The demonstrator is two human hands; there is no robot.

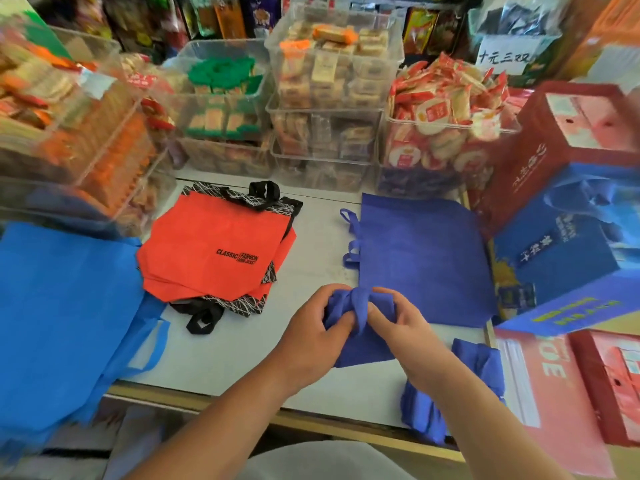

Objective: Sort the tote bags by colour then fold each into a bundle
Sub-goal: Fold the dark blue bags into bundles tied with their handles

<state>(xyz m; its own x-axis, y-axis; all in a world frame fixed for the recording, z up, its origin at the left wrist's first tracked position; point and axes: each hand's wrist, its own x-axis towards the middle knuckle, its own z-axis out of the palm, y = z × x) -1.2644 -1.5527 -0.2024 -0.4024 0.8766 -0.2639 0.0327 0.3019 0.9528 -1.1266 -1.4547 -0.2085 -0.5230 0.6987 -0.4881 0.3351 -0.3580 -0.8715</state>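
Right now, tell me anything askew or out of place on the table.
The red bags lie fanned, not squared. The light-blue bags hang off the left end of the table. Nothing spilled or torn shows.

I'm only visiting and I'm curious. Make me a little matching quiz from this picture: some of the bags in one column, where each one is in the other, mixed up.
Bags
1. red tote bags
2. light blue tote bags
3. flat dark blue bag
4. half-tied dark blue bundle

Places
A. gripped by the left hand and the right hand
B. stacked left of centre on the table
C. spread flat beyond the hands, to the right
D. draped over the table's left end

Pairs: 1-B, 2-D, 3-C, 4-A
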